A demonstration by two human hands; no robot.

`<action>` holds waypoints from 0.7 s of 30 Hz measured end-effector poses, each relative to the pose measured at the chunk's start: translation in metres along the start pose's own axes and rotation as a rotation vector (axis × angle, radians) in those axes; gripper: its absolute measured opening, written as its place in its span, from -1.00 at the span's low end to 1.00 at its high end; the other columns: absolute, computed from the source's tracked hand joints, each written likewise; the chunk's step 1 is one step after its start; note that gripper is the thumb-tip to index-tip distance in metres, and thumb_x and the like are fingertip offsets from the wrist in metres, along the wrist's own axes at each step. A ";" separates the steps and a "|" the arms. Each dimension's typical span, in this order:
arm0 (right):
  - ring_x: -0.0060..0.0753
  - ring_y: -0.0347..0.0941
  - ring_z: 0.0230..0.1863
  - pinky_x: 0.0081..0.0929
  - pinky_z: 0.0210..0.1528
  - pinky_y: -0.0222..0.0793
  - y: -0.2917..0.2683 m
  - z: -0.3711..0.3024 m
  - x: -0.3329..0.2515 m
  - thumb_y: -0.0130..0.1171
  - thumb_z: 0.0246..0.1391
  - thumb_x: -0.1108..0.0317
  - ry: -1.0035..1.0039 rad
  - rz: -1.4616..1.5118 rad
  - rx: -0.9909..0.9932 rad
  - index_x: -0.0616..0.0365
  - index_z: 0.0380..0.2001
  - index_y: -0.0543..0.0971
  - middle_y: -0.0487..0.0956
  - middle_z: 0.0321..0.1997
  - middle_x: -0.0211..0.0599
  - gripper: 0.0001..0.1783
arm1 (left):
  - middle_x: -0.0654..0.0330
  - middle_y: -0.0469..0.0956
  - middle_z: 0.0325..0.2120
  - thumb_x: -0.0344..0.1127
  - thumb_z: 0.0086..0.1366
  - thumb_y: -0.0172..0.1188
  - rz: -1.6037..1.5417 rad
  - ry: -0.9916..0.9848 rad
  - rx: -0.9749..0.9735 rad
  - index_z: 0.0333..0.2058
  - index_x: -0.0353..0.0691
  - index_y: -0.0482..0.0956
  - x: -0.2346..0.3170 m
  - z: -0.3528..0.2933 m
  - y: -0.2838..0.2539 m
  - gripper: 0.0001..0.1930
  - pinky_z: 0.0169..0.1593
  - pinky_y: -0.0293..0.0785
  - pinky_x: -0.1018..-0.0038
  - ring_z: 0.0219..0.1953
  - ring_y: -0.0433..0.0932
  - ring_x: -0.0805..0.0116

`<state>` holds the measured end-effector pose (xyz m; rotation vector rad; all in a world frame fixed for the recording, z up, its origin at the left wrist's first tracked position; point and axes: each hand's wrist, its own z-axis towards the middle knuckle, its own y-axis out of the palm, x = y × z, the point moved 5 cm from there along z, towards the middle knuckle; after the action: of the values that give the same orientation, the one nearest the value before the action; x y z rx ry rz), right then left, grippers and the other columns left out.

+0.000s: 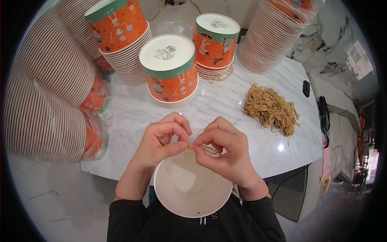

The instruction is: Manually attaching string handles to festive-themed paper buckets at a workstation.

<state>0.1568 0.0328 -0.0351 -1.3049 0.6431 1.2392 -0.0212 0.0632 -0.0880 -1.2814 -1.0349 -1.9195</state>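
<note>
A thin tan cord [190, 147] is pinched between the fingertips of my left hand [163, 139] and my right hand [223, 149]. Part of it loops under my right fingers; its far end is hidden. Both hands are closed on it above the far rim of a white paper bucket [189, 205]. The bucket's mouth faces up, close against my body, and a small dark hole shows near its rim on my side. To the right on the table lies a loose heap of tan cords [270, 109].
Short stacks of upturned orange-and-green paper buckets, one [169, 86] in the middle and another [213, 60] behind it, stand on the marble-patterned table [221, 99]. Tall bucket stacks [48, 117], some in clear plastic, line the left; another [268, 38] stands far right. A small black object [306, 88] lies near the right edge.
</note>
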 end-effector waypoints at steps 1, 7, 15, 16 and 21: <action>-0.42 0.63 -0.33 -0.46 -0.30 0.55 0.000 0.000 -0.001 0.42 -0.03 0.53 -0.038 -0.034 0.018 0.18 -0.35 0.66 0.54 -0.31 -0.33 -0.85 | 0.17 0.48 -0.09 -0.60 0.11 0.39 0.000 0.000 0.002 -0.33 -0.32 0.65 0.000 0.000 0.001 -0.86 -0.02 0.42 0.52 -0.16 0.49 0.49; -0.37 0.61 -0.40 -0.44 -0.39 0.53 -0.001 -0.001 -0.004 0.43 -0.05 0.53 -0.126 -0.174 0.074 0.14 -0.36 0.65 0.53 -0.33 -0.35 -0.83 | 0.21 0.49 -0.12 -0.64 0.11 0.38 -0.003 -0.126 0.026 -0.36 -0.30 0.63 0.004 0.000 0.007 -0.85 0.03 0.39 0.50 -0.10 0.47 0.48; -0.39 0.56 -0.45 -0.45 -0.43 0.49 0.000 -0.002 -0.006 0.44 -0.04 0.53 -0.151 -0.202 0.081 0.11 -0.26 0.71 0.54 -0.33 -0.37 -0.78 | 0.20 0.48 -0.12 -0.62 0.08 0.38 0.119 0.000 0.082 -0.39 -0.29 0.63 0.003 -0.002 0.002 -0.86 -0.04 0.41 0.51 -0.10 0.47 0.47; -0.40 0.56 -0.45 -0.46 -0.43 0.48 0.000 -0.003 -0.005 0.45 -0.04 0.53 -0.137 -0.179 0.078 0.10 -0.24 0.73 0.54 -0.34 -0.37 -0.76 | 0.20 0.48 -0.12 -0.62 0.08 0.38 0.119 0.000 0.083 -0.39 -0.29 0.63 0.003 -0.002 0.002 -0.86 -0.04 0.41 0.51 -0.10 0.47 0.47; -0.42 0.56 -0.47 -0.48 -0.44 0.47 0.001 -0.003 -0.006 0.45 -0.04 0.53 -0.130 -0.148 0.088 0.12 -0.22 0.76 0.55 -0.37 -0.37 -0.75 | 0.19 0.48 -0.12 -0.58 0.06 0.38 0.173 0.024 0.076 -0.38 -0.30 0.64 0.008 -0.002 0.004 -0.87 -0.06 0.44 0.51 -0.17 0.49 0.47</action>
<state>0.1554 0.0278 -0.0310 -1.1677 0.4941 1.1510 -0.0221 0.0592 -0.0797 -1.2588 -0.9434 -1.7454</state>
